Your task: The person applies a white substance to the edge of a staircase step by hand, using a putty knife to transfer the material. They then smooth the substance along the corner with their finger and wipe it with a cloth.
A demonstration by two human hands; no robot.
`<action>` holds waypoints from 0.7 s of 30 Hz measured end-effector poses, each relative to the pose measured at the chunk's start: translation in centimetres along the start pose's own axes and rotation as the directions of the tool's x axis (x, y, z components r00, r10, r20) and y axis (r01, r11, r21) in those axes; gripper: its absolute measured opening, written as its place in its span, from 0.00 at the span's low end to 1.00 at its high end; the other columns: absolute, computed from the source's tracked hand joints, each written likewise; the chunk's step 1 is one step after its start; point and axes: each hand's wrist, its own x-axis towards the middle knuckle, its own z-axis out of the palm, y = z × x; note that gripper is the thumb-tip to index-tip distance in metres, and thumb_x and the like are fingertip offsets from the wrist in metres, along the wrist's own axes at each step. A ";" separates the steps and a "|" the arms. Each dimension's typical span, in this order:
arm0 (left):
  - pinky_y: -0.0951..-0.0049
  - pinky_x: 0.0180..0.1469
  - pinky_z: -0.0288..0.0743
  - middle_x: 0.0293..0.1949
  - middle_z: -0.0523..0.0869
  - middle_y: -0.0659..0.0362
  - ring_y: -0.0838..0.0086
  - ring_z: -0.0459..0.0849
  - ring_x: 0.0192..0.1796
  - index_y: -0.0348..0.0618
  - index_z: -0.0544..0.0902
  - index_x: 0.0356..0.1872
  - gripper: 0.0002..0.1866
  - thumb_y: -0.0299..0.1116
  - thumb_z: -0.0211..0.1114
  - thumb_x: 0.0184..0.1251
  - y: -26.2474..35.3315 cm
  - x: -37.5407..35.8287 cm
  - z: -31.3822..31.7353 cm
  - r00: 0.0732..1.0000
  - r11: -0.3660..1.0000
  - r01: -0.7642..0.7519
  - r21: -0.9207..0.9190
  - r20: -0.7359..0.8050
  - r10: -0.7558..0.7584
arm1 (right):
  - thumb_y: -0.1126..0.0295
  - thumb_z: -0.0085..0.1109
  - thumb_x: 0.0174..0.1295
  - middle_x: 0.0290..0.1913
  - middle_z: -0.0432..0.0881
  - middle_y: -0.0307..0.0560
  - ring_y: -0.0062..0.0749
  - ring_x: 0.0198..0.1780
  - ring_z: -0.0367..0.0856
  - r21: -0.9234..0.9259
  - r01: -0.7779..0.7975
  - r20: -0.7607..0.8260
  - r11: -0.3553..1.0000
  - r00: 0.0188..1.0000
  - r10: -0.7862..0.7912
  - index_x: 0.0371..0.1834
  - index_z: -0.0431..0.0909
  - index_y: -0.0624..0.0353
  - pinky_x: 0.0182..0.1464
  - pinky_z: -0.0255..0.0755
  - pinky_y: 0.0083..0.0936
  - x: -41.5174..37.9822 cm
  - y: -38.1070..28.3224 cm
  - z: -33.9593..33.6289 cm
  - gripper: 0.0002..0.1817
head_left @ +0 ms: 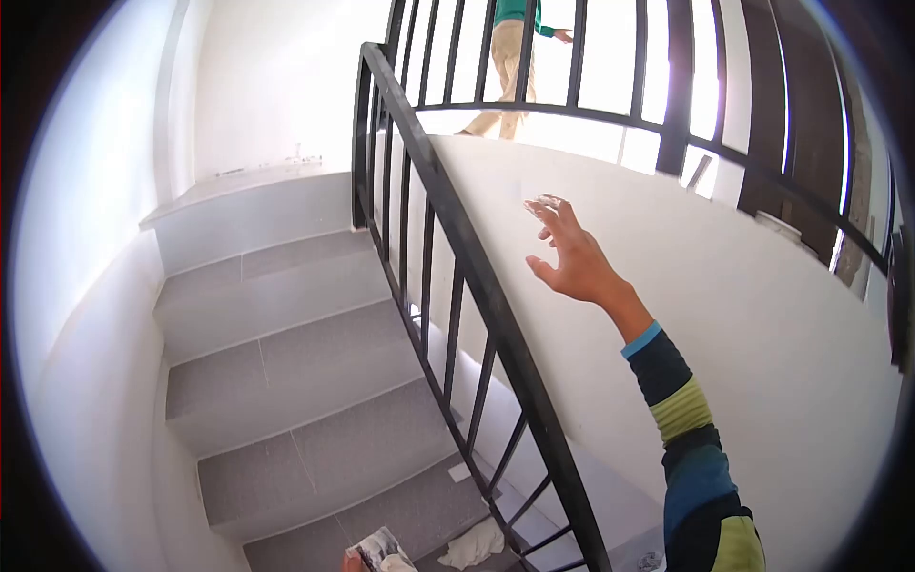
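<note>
My right hand (pixel 574 255) reaches up from the lower right, in a sleeve (pixel 686 410) with dark, green and blue stripes. Its fingers are loosely bent and apart, and nothing is held in them. White residue coats the fingertips. Behind the hand stands a plain white wall (pixel 743 286). The black metal handrail (pixel 457 229) slopes down just left of the hand, with a gap between them in this view. My left hand is out of the picture.
Grey tiled stairs (pixel 295 362) climb on the left beside a white wall (pixel 86 286). A crumpled pale cloth or bag (pixel 475 543) and a printed packet-like item (pixel 379 548) lie low down. Beyond the upper railing (pixel 572 57) a person (pixel 513 67) walks on the landing.
</note>
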 end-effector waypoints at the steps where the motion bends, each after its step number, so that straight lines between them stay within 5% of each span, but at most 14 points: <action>1: 0.68 0.52 0.71 0.43 0.81 0.53 0.65 0.80 0.47 0.35 0.74 0.48 0.17 0.36 0.47 0.65 1.0 1.3 1.7 1.000 1.000 -0.003 -0.024 0.024 0.004 | 0.67 0.61 0.50 0.61 0.61 0.56 0.40 0.42 0.78 -0.027 -0.013 0.011 1.000 1.000 0.013 0.64 0.61 0.53 0.46 0.75 0.32 1.1 1.1 -0.5 0.34; 11: 0.66 0.50 0.73 0.41 0.81 0.54 0.64 0.81 0.44 0.35 0.74 0.47 0.19 0.41 0.50 0.64 2.9 10.9 7.0 0.976 0.999 0.048 -0.017 0.214 -0.043 | 0.67 0.61 0.51 0.57 0.64 0.55 0.39 0.42 0.76 0.081 -0.087 -0.088 0.993 0.992 0.094 0.60 0.66 0.58 0.47 0.72 0.36 9.5 6.1 -0.6 0.30; 13: 0.68 0.54 0.68 0.49 0.79 0.55 0.67 0.76 0.51 0.38 0.76 0.51 0.25 0.50 0.45 0.72 8.7 7.7 10.4 0.976 0.774 -0.104 0.625 0.213 -0.040 | 0.67 0.61 0.51 0.55 0.65 0.55 0.38 0.42 0.75 0.129 -0.142 -0.075 0.981 0.985 0.152 0.60 0.66 0.59 0.46 0.72 0.34 9.9 5.2 -1.2 0.30; 18: 0.68 0.55 0.67 0.50 0.79 0.54 0.67 0.75 0.53 0.37 0.75 0.52 0.24 0.48 0.46 0.72 10.6 10.2 9.6 0.977 0.825 0.020 0.565 0.166 -0.137 | 0.68 0.61 0.51 0.54 0.65 0.57 0.38 0.42 0.76 0.253 -0.088 -0.037 0.963 0.994 0.101 0.61 0.65 0.59 0.45 0.74 0.32 11.9 5.5 -2.3 0.31; 21: 0.68 0.54 0.68 0.49 0.79 0.54 0.67 0.76 0.51 0.36 0.76 0.51 0.23 0.47 0.47 0.72 11.8 10.8 8.8 0.997 0.735 -0.035 0.677 0.075 -0.021 | 0.68 0.61 0.51 0.56 0.64 0.59 0.40 0.42 0.76 0.252 -0.096 0.019 0.963 0.995 0.094 0.62 0.65 0.59 0.45 0.74 0.32 12.8 5.7 -3.4 0.32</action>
